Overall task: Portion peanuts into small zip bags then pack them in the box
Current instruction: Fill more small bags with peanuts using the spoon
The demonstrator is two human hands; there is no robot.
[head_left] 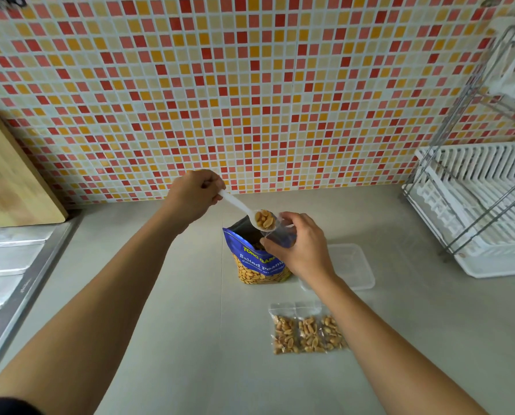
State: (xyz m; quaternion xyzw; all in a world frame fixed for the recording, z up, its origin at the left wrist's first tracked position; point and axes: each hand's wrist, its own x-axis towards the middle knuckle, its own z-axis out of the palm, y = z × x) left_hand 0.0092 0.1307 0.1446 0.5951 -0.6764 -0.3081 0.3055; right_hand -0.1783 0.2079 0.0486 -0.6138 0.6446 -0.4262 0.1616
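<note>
A blue salted peanut bag (251, 262) stands open in the middle of the counter. My left hand (194, 194) grips the handle of a white plastic spoon (241, 206) whose bowl is heaped with peanuts. The spoon's bowl hovers at the mouth of a small clear zip bag (281, 233), which my right hand (299, 245) holds open above the big bag. Three filled small zip bags (305, 332) lie side by side on the counter, nearer to me. A clear plastic box (353, 266) sits just right of my right hand, partly hidden by my wrist.
A white dish rack (477, 205) with a metal frame fills the right side. A wooden cutting board (10, 178) leans on the tiled wall at the left, above a steel sink edge (25, 292). Grey counter (166, 339) spreads between my arms.
</note>
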